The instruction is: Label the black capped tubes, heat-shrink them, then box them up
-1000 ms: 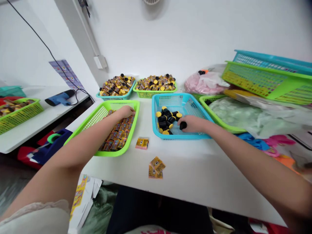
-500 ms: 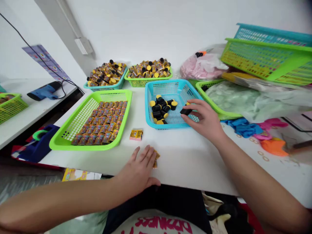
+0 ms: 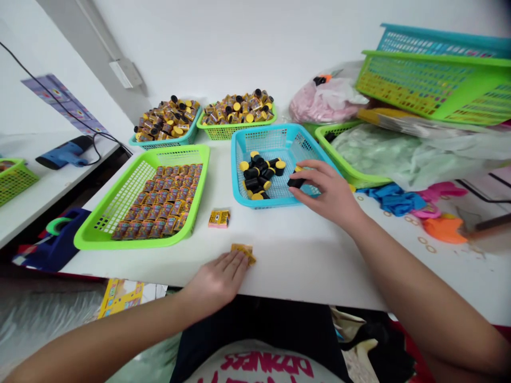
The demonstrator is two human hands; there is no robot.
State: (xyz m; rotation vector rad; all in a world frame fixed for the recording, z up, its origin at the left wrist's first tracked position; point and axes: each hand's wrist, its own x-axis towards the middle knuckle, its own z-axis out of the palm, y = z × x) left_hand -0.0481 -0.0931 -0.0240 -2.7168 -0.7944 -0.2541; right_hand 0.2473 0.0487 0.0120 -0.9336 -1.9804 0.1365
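My right hand (image 3: 329,187) is over the near right corner of a blue basket (image 3: 275,203), its thumb and fingers pinching a small black canister (image 3: 296,182) with a bit of yellow at its top. Inside that basket lie several black canisters (image 3: 252,173) with yellow lids. My left hand (image 3: 221,277) is near the front of the white table, fingers together and bent over a yellow printed label (image 3: 244,251); its thumb is hidden. Farther back, a small stack of yellow printed labels (image 3: 219,218) lies between the two baskets.
A green basket (image 3: 82,239) on the left holds rows of labelled canisters (image 3: 159,205). Two full baskets (image 3: 165,141) (image 3: 235,130) stand against the wall. On the right are stacked baskets (image 3: 431,88), plastic bags (image 3: 383,151) and colourful balloons (image 3: 399,198). A blue tape dispenser (image 3: 59,239) sits left.
My left hand has drawn back toward the table's front edge, and its spread fingers have come together on the label, uncovering more of it. My right hand keeps the canister over the blue basket.
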